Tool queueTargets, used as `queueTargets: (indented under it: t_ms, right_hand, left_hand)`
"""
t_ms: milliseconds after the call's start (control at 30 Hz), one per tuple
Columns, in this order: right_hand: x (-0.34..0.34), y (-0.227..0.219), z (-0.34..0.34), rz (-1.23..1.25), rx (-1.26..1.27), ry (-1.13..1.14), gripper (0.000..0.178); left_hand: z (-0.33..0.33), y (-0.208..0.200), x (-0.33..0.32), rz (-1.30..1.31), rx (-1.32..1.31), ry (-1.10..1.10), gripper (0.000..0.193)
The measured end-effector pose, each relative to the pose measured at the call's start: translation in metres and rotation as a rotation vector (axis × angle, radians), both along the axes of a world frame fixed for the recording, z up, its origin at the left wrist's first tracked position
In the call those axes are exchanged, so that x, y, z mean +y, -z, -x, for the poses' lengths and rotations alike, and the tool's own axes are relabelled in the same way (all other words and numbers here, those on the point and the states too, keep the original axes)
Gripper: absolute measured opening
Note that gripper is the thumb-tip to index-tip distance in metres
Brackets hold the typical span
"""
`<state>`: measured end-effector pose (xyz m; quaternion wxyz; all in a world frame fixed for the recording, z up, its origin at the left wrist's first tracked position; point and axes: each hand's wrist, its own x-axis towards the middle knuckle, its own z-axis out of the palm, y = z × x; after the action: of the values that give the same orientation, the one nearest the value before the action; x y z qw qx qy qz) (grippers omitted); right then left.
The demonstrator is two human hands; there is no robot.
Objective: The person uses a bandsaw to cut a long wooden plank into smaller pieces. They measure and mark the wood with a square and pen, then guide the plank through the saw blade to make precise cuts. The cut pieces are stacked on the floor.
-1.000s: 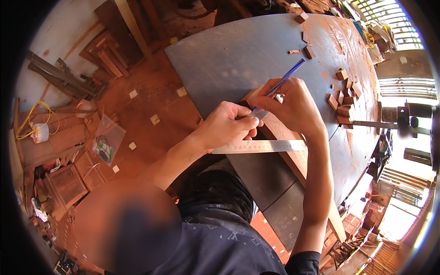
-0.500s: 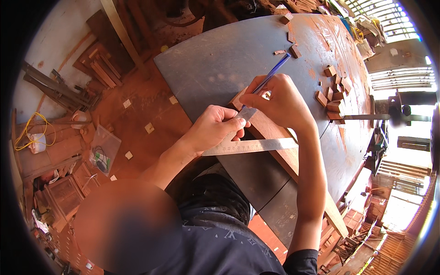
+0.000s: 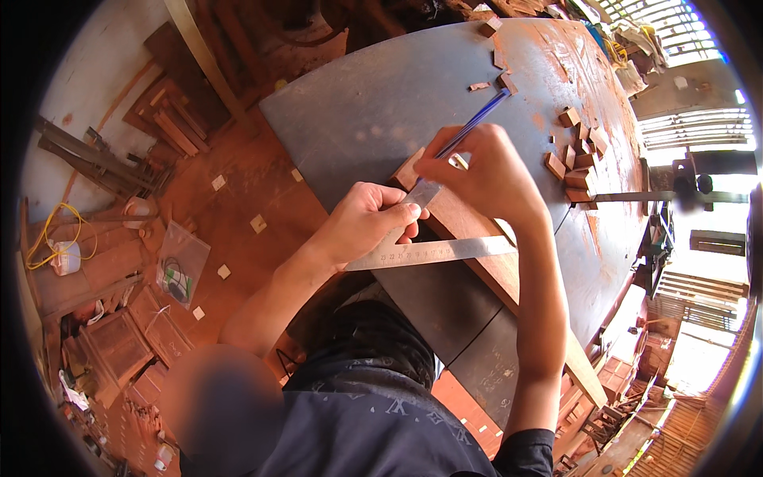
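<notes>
My right hand (image 3: 491, 171) is closed around a blue pen (image 3: 482, 114), its upper end slanting away to the far right. The pen's lower end meets the metal near the far end of a wooden plank (image 3: 499, 280). With thumb and fingers, my left hand (image 3: 362, 224) pinches a metal set square (image 3: 433, 252) at that end of the plank. The square's graduated edge crosses the plank nearer to me, passing under my right forearm. The plank lies slantwise on a large grey table (image 3: 358, 103). My fingers partly hide the square and the pen tip.
Several small wood blocks (image 3: 580, 159) lie on the table's right side, and a few more wood offcuts (image 3: 506, 82) at its far edge. Left of the table is a reddish floor (image 3: 238, 191) with scattered pale pieces. A clear plastic bag (image 3: 181, 262) lies at left.
The view has shifted slightly. Both hands keep their grips on the pen and the set square, with very little movement.
</notes>
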<state>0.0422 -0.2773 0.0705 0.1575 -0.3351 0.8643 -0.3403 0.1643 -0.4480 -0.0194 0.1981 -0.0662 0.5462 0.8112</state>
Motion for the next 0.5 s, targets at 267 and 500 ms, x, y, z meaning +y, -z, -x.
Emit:
queueTargets:
  t_ms: [267, 500]
  right_hand:
    - [0.013, 0.006, 0.024, -0.038, 0.027, 0.116, 0.022]
    - [0.006, 0.006, 0.024, -0.081, 0.064, 0.073, 0.02]
  left_hand:
    - [0.002, 0.001, 0.0, 0.026, 0.0, 0.015, 0.025]
    - [0.001, 0.001, 0.001, 0.025, -0.007, -0.001, 0.027]
